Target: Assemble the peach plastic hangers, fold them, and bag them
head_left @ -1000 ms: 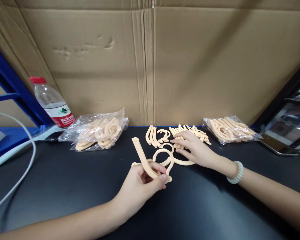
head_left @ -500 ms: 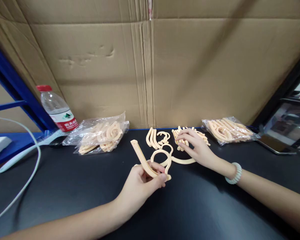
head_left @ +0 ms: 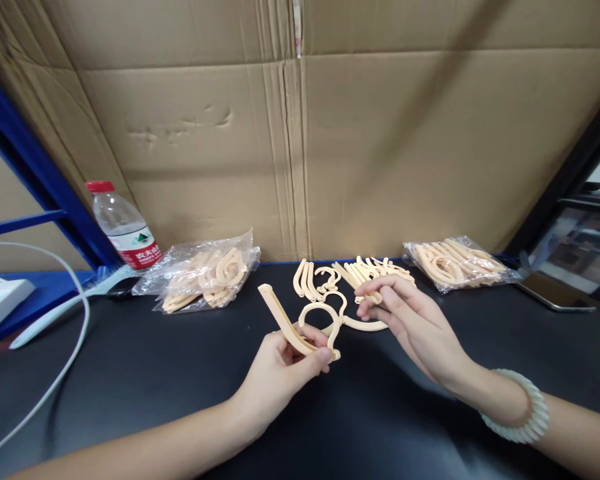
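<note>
Pinching a curved hanger arm (head_left: pixel 280 319) and a hanger hook (head_left: pixel 320 307) in my left hand (head_left: pixel 279 373), I hold them nearer me than the lying hanger (head_left: pixel 365 325). My right hand (head_left: pixel 420 327) has its fingers half curled just beside that hanger; I can't tell whether they grip anything. Loose hanger parts (head_left: pixel 307 280) lie beyond it, with bagged parts (head_left: pixel 205 277) to its left and a second bag (head_left: pixel 455 262) to its right.
</note>
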Action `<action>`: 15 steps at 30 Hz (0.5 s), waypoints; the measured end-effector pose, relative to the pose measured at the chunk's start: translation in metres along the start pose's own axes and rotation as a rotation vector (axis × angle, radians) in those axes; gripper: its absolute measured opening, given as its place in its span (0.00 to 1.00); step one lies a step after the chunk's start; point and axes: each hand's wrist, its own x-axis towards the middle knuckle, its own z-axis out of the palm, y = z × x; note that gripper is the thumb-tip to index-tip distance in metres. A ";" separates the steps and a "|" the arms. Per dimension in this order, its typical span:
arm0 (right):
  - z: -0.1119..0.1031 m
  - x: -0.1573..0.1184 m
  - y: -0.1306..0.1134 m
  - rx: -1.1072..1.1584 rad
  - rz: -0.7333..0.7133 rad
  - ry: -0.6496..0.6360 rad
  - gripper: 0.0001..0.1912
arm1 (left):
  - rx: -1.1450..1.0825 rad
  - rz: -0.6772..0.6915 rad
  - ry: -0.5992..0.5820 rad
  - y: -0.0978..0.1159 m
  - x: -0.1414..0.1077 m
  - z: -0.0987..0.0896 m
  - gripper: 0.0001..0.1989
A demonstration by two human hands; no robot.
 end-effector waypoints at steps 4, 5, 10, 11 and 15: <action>0.000 -0.001 0.004 -0.168 0.019 -0.035 0.05 | 0.008 0.010 -0.004 0.001 0.000 0.000 0.11; 0.000 -0.002 0.005 -0.188 0.023 -0.039 0.05 | 0.008 0.010 -0.005 0.001 0.000 0.000 0.11; 0.005 -0.005 0.007 -0.224 0.021 -0.038 0.14 | 0.011 0.013 -0.012 -0.002 0.000 -0.003 0.11; 0.006 -0.005 0.008 -0.208 0.013 -0.032 0.18 | 0.012 0.020 -0.019 -0.003 0.000 -0.003 0.10; 0.006 -0.005 0.011 -0.069 0.032 -0.032 0.39 | -0.014 0.043 -0.033 -0.006 0.001 -0.004 0.10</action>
